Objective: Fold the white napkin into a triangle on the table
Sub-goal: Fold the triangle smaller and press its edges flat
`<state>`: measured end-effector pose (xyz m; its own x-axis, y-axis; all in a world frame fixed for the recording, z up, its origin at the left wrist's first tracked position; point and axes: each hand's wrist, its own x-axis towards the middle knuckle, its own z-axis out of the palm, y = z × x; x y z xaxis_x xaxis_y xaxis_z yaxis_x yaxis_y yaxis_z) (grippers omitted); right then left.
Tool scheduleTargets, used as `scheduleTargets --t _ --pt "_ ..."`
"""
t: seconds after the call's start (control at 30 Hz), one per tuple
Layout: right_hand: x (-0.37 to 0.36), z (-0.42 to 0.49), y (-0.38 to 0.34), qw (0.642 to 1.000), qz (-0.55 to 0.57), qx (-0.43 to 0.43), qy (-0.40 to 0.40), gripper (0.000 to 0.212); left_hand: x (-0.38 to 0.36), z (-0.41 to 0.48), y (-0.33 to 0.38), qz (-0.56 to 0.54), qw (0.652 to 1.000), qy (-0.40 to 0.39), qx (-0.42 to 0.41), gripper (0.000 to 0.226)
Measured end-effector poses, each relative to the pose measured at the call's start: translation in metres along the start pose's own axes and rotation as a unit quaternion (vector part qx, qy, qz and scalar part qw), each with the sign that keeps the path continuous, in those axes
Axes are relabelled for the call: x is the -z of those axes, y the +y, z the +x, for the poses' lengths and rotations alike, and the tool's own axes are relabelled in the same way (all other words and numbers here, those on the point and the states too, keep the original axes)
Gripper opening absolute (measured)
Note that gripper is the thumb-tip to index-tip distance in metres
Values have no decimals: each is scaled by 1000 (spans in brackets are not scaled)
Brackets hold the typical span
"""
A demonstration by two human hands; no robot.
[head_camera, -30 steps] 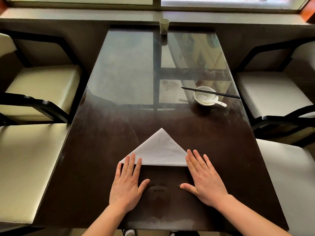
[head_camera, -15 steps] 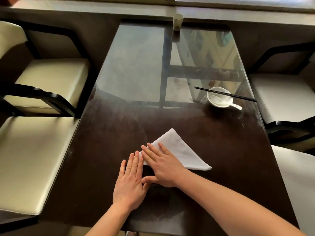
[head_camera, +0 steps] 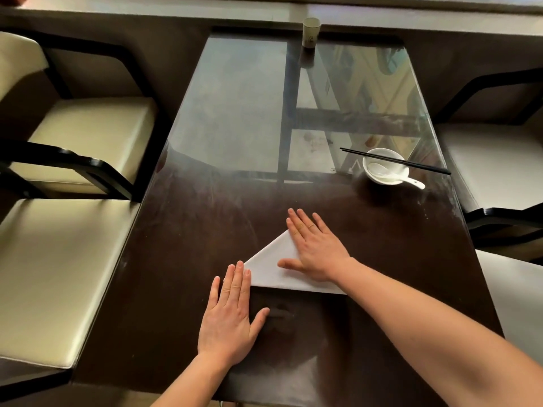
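The white napkin (head_camera: 271, 267) lies flat as a triangle on the dark glass-topped table (head_camera: 182, 259), near its front edge. My right hand (head_camera: 316, 245) lies flat on the napkin's right side and apex, fingers straight and pointing away from me, covering the tip. My left hand (head_camera: 230, 314) rests flat on the table, its fingertips touching the napkin's left corner. The napkin's right corner shows just under my right forearm.
A white bowl (head_camera: 385, 171) with a white spoon and black chopsticks (head_camera: 393, 160) across its rim stands at the right. A paper cup (head_camera: 311, 32) stands at the far edge. Cream-cushioned chairs (head_camera: 85, 133) flank the table on both sides.
My right hand has slid from the napkin's left corner up and right across it to the apex. The left hand stays at the left corner. The view has shifted slightly.
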<state>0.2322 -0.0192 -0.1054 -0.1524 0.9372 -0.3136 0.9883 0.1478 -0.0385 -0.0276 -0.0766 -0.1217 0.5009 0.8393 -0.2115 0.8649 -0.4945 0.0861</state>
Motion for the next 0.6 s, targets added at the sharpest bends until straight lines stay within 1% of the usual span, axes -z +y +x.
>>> scheduleTargets --t 0.1,0.17,0.23,0.3,0.33,0.37,0.47,0.53,0.6 --pt "9 -4 -11 1000 0 17 21 112 -1 0 0 1 1000 0 0 83" --pt "6 -10 -28 997 4 69 35 111 -2 0 -1 -2 1000 5 -2 83" --pt "-5 -19 -50 990 13 140 30 109 -4 0 -1 -3 1000 1 -7 84" --pt "-16 -24 -64 984 5 175 23 108 -6 0 -2 3 1000 3 -12 84" --pt "-17 -22 -64 986 6 167 19 108 -7 0 -3 2 1000 4 -11 83" --pt "-16 -19 -58 990 15 141 15 108 -6 0 -2 -1 1000 4 -8 83" --pt "-8 -10 -26 999 9 41 13 110 -7 0 -1 -6 1000 6 -2 83" --pt "-7 -8 -10 1000 -7 16 13 111 -3 1 0 -9 1000 2 0 83" --pt "-10 -8 -5 1000 3 10 11 113 0 1 1 -13 1000 -1 0 83"
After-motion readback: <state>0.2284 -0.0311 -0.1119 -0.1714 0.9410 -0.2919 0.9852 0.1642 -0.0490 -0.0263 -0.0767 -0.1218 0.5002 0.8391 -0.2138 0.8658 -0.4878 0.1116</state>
